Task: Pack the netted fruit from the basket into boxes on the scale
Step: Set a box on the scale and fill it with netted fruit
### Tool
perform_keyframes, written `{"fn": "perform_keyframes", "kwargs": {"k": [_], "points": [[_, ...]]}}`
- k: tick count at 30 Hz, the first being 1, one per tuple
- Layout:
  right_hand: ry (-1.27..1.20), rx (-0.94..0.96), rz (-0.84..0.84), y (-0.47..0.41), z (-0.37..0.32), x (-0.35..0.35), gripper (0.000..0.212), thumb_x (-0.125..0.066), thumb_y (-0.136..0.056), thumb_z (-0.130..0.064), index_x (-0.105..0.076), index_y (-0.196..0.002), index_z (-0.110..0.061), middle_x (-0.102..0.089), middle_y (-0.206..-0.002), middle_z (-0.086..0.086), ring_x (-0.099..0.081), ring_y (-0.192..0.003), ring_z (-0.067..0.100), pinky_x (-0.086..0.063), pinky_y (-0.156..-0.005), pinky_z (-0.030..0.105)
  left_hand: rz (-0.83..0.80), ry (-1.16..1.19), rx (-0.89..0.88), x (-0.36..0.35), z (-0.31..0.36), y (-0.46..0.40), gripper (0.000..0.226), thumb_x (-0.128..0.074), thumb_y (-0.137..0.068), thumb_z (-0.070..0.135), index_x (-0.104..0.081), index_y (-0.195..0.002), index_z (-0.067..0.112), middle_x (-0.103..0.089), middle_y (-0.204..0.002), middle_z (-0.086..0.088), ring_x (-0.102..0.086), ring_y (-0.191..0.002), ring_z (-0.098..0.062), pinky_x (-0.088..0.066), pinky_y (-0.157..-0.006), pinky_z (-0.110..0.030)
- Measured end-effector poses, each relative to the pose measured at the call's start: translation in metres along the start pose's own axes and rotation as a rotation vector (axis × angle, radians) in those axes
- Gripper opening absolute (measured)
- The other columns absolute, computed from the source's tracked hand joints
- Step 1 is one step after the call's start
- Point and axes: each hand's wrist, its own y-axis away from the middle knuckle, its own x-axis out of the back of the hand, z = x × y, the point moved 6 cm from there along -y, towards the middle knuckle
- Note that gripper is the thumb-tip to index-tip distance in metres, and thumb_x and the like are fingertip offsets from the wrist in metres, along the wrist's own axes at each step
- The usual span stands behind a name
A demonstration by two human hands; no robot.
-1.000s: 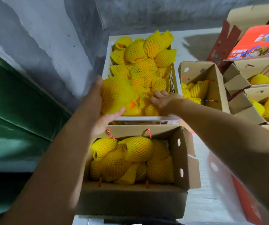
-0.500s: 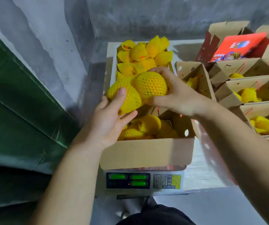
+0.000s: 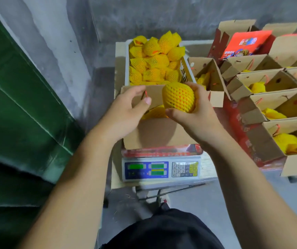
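A white basket (image 3: 126, 56) heaped with yellow netted fruit (image 3: 155, 56) stands at the back. In front of it an open cardboard box (image 3: 155, 133) sits on a digital scale (image 3: 162, 169), with netted fruit (image 3: 155, 112) partly visible inside. My right hand (image 3: 198, 115) grips one netted fruit (image 3: 179, 97) just above the box's right half. My left hand (image 3: 126, 110) hovers over the box's left side with loosely curled fingers and holds nothing; its thumb is near the red string handle on the far flap.
Several open cardboard boxes (image 3: 269, 112) holding netted fruit line the right side, with a red printed box (image 3: 246, 44) behind them. A green sheet (image 3: 18, 105) hangs at the left. A grey concrete wall (image 3: 144, 15) closes the back. My dark-clothed lap (image 3: 162, 230) is below.
My left hand has let go of its fruit and is now empty over the box. My right hand brought its fruit down and nearer, over the box. The view tilted down, showing more of the scale.
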Motion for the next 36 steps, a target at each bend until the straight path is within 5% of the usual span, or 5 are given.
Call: {"fn": "perform_keyframes", "kwargs": {"k": [4, 11, 21, 25, 36], "points": [[-0.058, 0.069, -0.08, 0.025, -0.018, -0.022, 0.084, -0.089, -0.08, -0.021, -0.037, -0.146, -0.018, -0.052, -0.121, -0.02, -0.057, -0.104, -0.019, -0.047, -0.08, 0.005, -0.072, 0.333, 0.038, -0.018, -0.004, 0.038, 0.044, -0.065, -0.104, 0.037, -0.056, -0.146, 0.032, -0.072, -0.129, 0.012, -0.069, -0.114, 0.001, -0.06, -0.08, -0.019], [-0.447, -0.07, -0.185, 0.051, -0.034, -0.046, 0.059, -0.072, -0.077, -0.032, -0.051, -0.132, -0.028, -0.062, -0.128, 0.008, -0.063, -0.12, 0.03, -0.055, -0.098, 0.061, 0.09, 0.534, -0.063, 0.002, -0.004, 0.071, 0.038, -0.073, -0.093, 0.043, -0.069, -0.13, 0.035, -0.073, -0.132, 0.005, -0.067, -0.126, -0.018, -0.053, -0.107, -0.049], [-0.392, -0.137, -0.12, 0.076, -0.01, -0.047, 0.068, -0.084, -0.073, -0.043, -0.052, -0.132, -0.038, -0.066, -0.119, 0.001, -0.07, -0.111, 0.025, -0.06, -0.093, 0.054, -0.123, 0.238, -0.078, -0.006, -0.002, 0.089, 0.05, -0.059, -0.107, 0.023, -0.049, -0.156, 0.018, -0.065, -0.143, 0.009, -0.063, -0.128, -0.006, -0.052, -0.109, -0.031], [-0.299, -0.109, -0.017, 0.069, -0.008, -0.04, 0.075, -0.082, -0.07, -0.047, -0.048, -0.135, -0.034, -0.064, -0.115, -0.007, -0.069, -0.104, 0.013, -0.063, -0.087, 0.043, 0.178, -0.087, -0.128, 0.0, 0.003, 0.087, 0.032, -0.062, -0.105, 0.03, -0.067, -0.137, 0.03, -0.069, -0.128, 0.016, -0.065, -0.115, -0.002, -0.056, -0.103, -0.038], [-0.475, -0.384, -0.051, 0.089, 0.024, -0.064, 0.053, -0.074, -0.079, -0.04, -0.056, -0.129, -0.037, -0.069, -0.117, 0.0, -0.072, -0.108, 0.023, -0.062, -0.08, 0.033, 0.043, 0.104, 0.056, -0.022, -0.022, 0.089, 0.033, -0.051, -0.109, 0.034, -0.066, -0.138, 0.03, -0.073, -0.122, 0.012, -0.069, -0.113, -0.01, -0.056, -0.102, -0.047]]}}
